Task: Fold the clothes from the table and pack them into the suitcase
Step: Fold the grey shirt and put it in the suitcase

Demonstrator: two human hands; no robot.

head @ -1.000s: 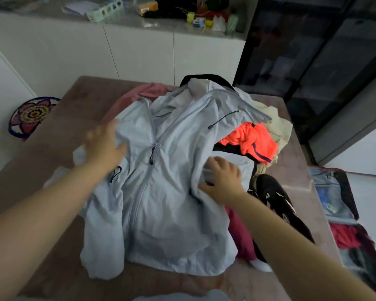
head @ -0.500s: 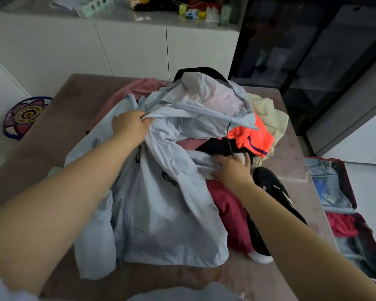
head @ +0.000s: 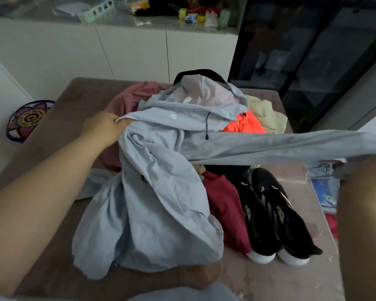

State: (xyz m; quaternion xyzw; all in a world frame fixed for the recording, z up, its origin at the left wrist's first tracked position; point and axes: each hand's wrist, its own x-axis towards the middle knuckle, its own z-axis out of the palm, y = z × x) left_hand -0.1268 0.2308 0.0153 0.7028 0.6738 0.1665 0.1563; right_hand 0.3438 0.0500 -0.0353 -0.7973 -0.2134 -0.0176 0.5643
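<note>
Fingers (head: 113,127) of the left hand (head: 102,130) curl round and pinch the shoulder edge of the pale blue jacket (head: 156,203), whose body lies crumpled on the table (head: 269,283) from 6 o'clock to the centre. At 3 o'clock the right hand (head: 367,172) holds one sleeve (head: 269,146) drawn taut; blur hides how its fingers lie. To do this step well, I judge that both hands should lift together, shake the body flat, then lay it down at 6 o'clock. That spot is clear of the black shoes (head: 276,218) at 4 o'clock and the heaped clothes (head: 245,124) at 12. The suitcase (head: 319,171) lies on the floor past the table's 3 o'clock edge.
</note>
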